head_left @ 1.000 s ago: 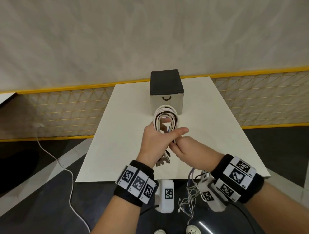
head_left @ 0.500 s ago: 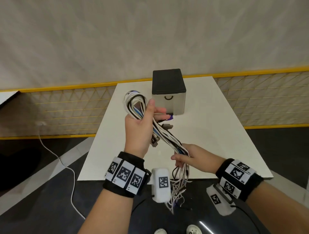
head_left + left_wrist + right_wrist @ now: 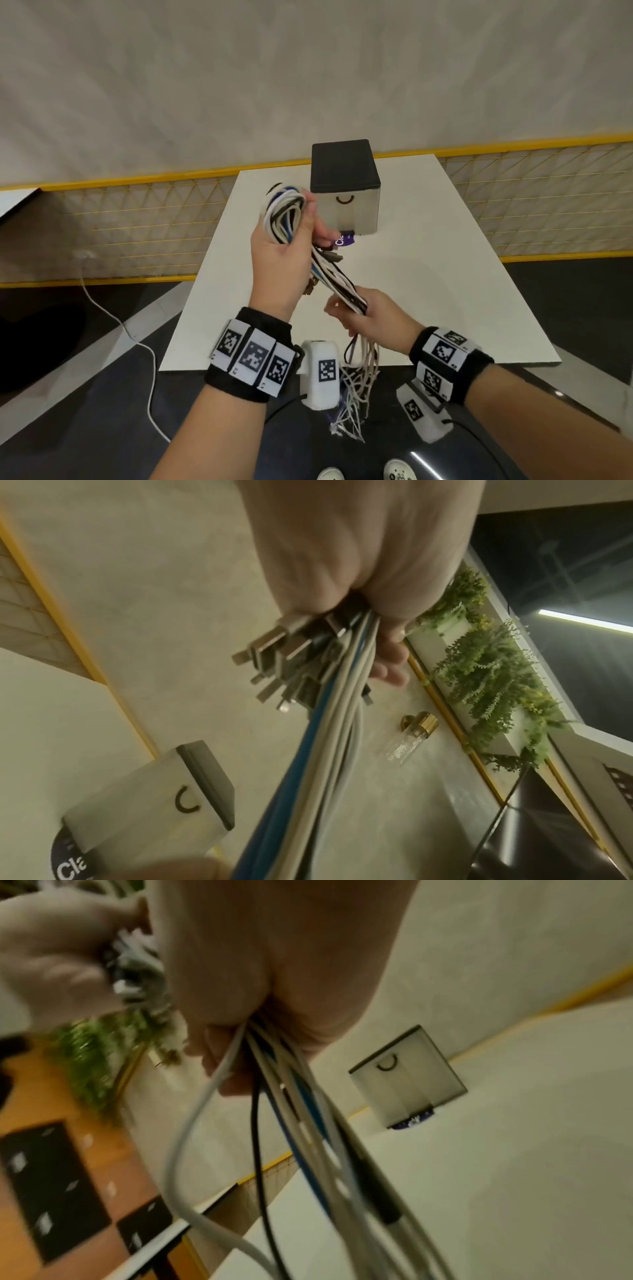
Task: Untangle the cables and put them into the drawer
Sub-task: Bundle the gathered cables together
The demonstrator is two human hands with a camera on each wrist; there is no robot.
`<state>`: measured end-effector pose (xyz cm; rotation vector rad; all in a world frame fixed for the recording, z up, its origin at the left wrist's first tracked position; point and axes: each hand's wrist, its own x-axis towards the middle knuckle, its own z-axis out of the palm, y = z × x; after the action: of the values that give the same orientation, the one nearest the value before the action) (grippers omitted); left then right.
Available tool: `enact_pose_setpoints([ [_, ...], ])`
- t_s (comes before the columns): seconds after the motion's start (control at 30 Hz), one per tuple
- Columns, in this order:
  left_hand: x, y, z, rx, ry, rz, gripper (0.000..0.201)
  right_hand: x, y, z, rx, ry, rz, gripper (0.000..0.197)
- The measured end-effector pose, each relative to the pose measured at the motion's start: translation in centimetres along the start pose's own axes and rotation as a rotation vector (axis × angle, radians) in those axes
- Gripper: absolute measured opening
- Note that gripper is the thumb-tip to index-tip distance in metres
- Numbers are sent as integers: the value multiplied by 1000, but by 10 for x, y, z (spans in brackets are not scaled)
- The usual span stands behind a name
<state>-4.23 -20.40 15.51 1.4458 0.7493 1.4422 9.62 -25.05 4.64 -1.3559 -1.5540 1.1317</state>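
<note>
A bundle of white, black and blue cables (image 3: 329,274) stretches between my two hands above the white table (image 3: 428,274). My left hand (image 3: 291,246) is raised and grips the looped upper end; the metal plugs (image 3: 274,661) stick out below its fingers. Lower and nearer, my right hand (image 3: 359,308) grips the bundle (image 3: 308,1123), and the loose ends (image 3: 352,394) hang past the table's front edge. A small drawer box (image 3: 346,192) with a black top and a curved handle stands shut at the back of the table (image 3: 514,1150).
A purple label (image 3: 344,240) lies at the drawer box's base (image 3: 143,799). A yellow-framed mesh fence (image 3: 137,222) runs behind the table. A white cord (image 3: 116,325) trails over the dark floor on the left. Plants (image 3: 486,656) and a wall lamp (image 3: 414,731) hang on the wall.
My hands were together at the coiled bundle a second ago. The left hand has risen with the loops and the right has slid down toward me, drawing the cables out straight.
</note>
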Motion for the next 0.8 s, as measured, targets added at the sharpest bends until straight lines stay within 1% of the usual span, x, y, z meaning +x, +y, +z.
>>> enact_pose_setpoints([
  [0.03,0,-2,-5,4,12,7,12,0,3,-2,26,-14,28,7],
  [0.1,1,-6,-14,-6,30,-24,13,0,5,-6,49,-54,65,17],
  [0.17,2,-8,-22,-2,35,-85,10,0,5,-12,-10,-102,75,21],
  [0.2,2,-8,-25,28,16,-96,8,0,6,-15,-44,-119,72,21],
  [0.23,1,-9,-28,82,-16,-91,8,0,8,-19,-62,-128,69,23],
  [0.33,0,-14,-32,311,-118,-49,17,-1,8,-25,-43,-139,91,26],
  [0.4,2,-18,-33,428,-135,-71,21,-2,5,-24,-58,-135,121,25],
  [0.5,4,-22,-30,554,-177,-94,22,-1,-2,-22,-93,-74,169,26],
  [0.53,4,-23,-28,588,-213,-112,23,0,-6,-22,-123,-61,175,25],
  [0.6,2,-25,-24,629,-315,-172,33,2,-14,-26,-201,-57,187,24],
  [0.63,0,-27,-22,653,-373,-198,43,3,-18,-29,-236,-61,195,24],
  [0.7,-5,-31,-17,739,-493,-237,69,4,-27,-33,-318,-75,190,24],
  [0.73,-8,-33,-14,787,-558,-261,76,4,-31,-35,-364,-88,177,22],
  [0.8,-16,-39,-7,856,-667,-315,78,4,-39,-37,-394,-112,172,14],
])
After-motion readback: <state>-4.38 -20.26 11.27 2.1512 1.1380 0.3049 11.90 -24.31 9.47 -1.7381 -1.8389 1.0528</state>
